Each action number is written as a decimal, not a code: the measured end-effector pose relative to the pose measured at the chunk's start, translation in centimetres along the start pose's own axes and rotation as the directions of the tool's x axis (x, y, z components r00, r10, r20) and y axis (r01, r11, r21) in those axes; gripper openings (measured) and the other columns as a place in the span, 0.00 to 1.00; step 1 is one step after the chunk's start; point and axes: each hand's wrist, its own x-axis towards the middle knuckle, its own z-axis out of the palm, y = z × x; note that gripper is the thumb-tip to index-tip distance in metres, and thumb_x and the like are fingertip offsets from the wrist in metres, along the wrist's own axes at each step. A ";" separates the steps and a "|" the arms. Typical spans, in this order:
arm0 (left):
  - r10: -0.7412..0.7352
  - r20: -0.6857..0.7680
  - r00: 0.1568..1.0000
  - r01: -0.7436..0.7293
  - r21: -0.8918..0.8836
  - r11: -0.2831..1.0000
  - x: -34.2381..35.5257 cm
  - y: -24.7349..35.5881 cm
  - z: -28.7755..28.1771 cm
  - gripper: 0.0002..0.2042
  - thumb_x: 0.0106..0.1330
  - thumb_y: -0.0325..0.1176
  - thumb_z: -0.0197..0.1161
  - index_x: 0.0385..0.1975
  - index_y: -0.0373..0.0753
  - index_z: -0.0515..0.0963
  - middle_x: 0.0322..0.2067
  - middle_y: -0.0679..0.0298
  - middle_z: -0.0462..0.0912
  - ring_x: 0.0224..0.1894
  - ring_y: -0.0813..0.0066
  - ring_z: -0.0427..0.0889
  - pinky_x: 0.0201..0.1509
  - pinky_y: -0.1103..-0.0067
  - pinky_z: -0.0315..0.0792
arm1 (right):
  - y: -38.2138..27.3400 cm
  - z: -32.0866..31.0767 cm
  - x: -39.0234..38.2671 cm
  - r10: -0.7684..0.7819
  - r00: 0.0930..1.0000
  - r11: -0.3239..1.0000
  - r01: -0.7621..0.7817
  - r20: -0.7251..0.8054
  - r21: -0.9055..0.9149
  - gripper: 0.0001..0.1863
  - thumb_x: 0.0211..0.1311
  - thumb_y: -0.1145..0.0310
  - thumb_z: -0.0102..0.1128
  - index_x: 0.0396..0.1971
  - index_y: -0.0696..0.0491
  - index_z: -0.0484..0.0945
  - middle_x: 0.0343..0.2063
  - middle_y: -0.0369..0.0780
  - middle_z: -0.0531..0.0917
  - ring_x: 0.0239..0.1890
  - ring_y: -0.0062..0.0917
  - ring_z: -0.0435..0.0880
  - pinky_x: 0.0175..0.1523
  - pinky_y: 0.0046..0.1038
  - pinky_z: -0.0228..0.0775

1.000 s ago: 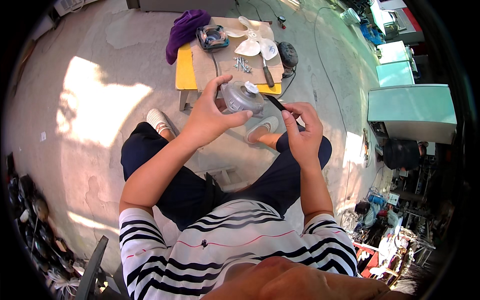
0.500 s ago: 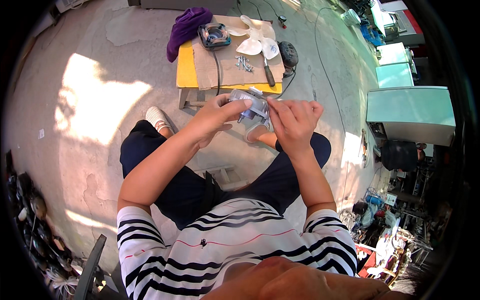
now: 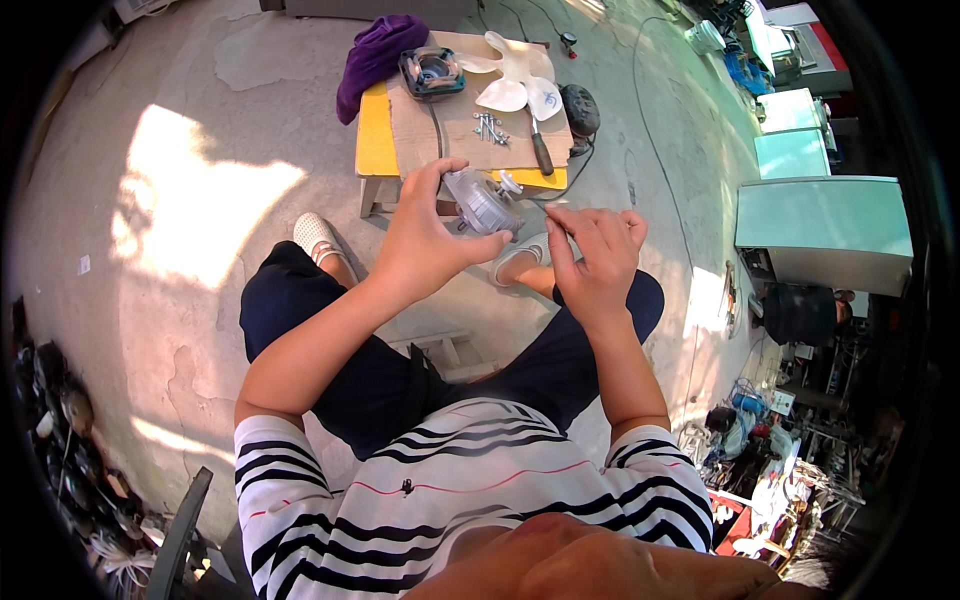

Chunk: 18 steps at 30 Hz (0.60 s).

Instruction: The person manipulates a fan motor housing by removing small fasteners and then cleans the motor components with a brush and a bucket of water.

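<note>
Between the spread thumb and fingers of my left hand (image 3: 422,245) sits a grey translucent motor housing (image 3: 486,204) with a small pale knob on it. Just to its right, my right hand (image 3: 600,258) has thumb and index finger pinched together; whatever they hold is too small to make out. A low yellow stool (image 3: 377,140) stands beyond both hands, covered by a cardboard sheet (image 3: 465,130). On the cardboard lie a motor stator (image 3: 432,73) with a cable, several screws (image 3: 490,128), a white fan blade (image 3: 515,75) and a dark-handled screwdriver (image 3: 541,152).
A purple cloth (image 3: 375,62) hangs over the stool's left corner. At its right edge is a dark rounded part (image 3: 580,108) with a cable. Pale green cabinets (image 3: 825,215) stand at right, and clutter (image 3: 60,430) lies at lower left.
My left hand has turned the motor housing and brought it slightly left and down, showing its ribbed side. My right hand has come away from it, a little to the right.
</note>
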 end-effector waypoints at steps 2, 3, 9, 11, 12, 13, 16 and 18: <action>0.182 -0.085 0.980 -0.165 0.174 0.971 -0.1 0.2 0.0 0.40 0.43 0.41 0.77 0.57 0.35 0.66 0.47 0.56 0.71 0.45 0.66 0.78 0.48 0.71 0.75 | -0.4 -0.6 -0.2 0.012 1.000 1.000 -0.012 0.017 0.001 0.12 0.46 0.73 0.70 0.34 0.47 0.84 0.24 0.30 0.77 0.26 0.20 0.75 0.43 0.30 0.56; 0.202 -0.090 0.975 -0.183 0.187 0.965 -0.1 0.2 0.0 0.39 0.42 0.40 0.77 0.56 0.36 0.66 0.47 0.56 0.71 0.45 0.65 0.78 0.49 0.71 0.74 | -0.7 -0.8 -0.3 0.020 1.000 1.000 -0.020 0.016 0.004 0.12 0.46 0.73 0.70 0.34 0.47 0.84 0.24 0.30 0.77 0.25 0.20 0.75 0.42 0.30 0.57; 0.406 -0.118 0.906 -0.329 0.406 0.853 0.2 0.2 -0.2 0.38 0.38 0.37 0.77 0.54 0.40 0.68 0.47 0.58 0.71 0.50 0.61 0.74 0.54 0.67 0.65 | -1.7 -0.9 -0.4 0.038 0.999 0.999 -0.039 0.027 0.031 0.13 0.45 0.74 0.71 0.34 0.48 0.84 0.22 0.30 0.77 0.24 0.21 0.75 0.41 0.30 0.58; 0.463 -0.121 0.878 -0.371 0.438 0.819 0.3 -0.1 -0.2 0.38 0.37 0.37 0.77 0.54 0.41 0.68 0.48 0.59 0.72 0.51 0.61 0.73 0.55 0.65 0.61 | -1.8 -0.5 -0.5 0.038 0.999 0.998 -0.039 0.023 0.042 0.13 0.45 0.74 0.71 0.34 0.48 0.84 0.22 0.30 0.76 0.23 0.21 0.75 0.41 0.30 0.58; 0.473 -0.120 0.873 -0.375 0.456 0.807 0.2 -0.1 -0.1 0.38 0.37 0.37 0.77 0.54 0.41 0.68 0.48 0.59 0.72 0.51 0.61 0.73 0.56 0.64 0.60 | -1.9 -0.4 -0.6 0.042 0.999 0.998 -0.043 0.026 0.039 0.13 0.45 0.74 0.71 0.34 0.48 0.84 0.22 0.30 0.76 0.23 0.21 0.75 0.41 0.30 0.58; 0.483 -0.118 0.867 -0.379 0.473 0.795 0.1 0.1 -0.1 0.38 0.37 0.37 0.77 0.54 0.41 0.68 0.49 0.60 0.72 0.52 0.61 0.72 0.57 0.64 0.60 | -2.1 -0.3 -0.6 0.045 0.999 0.998 -0.046 0.029 0.036 0.13 0.45 0.74 0.71 0.34 0.48 0.84 0.22 0.30 0.76 0.24 0.21 0.76 0.41 0.30 0.58; 0.502 -0.120 0.857 -0.386 0.497 0.777 0.0 0.1 0.1 0.38 0.37 0.37 0.77 0.54 0.42 0.68 0.49 0.60 0.72 0.53 0.62 0.72 0.59 0.62 0.58 | -2.3 0.2 -0.8 0.051 0.998 0.999 -0.051 0.021 0.018 0.12 0.45 0.73 0.71 0.34 0.48 0.84 0.22 0.30 0.76 0.23 0.21 0.76 0.42 0.30 0.59; 0.504 -0.118 0.856 -0.387 0.500 0.774 0.0 0.0 0.1 0.38 0.37 0.37 0.77 0.54 0.42 0.68 0.49 0.60 0.72 0.54 0.62 0.72 0.59 0.62 0.58 | -2.4 0.6 -0.9 0.054 0.998 0.998 -0.054 0.012 0.011 0.12 0.46 0.73 0.71 0.34 0.48 0.84 0.22 0.30 0.76 0.23 0.20 0.76 0.42 0.30 0.59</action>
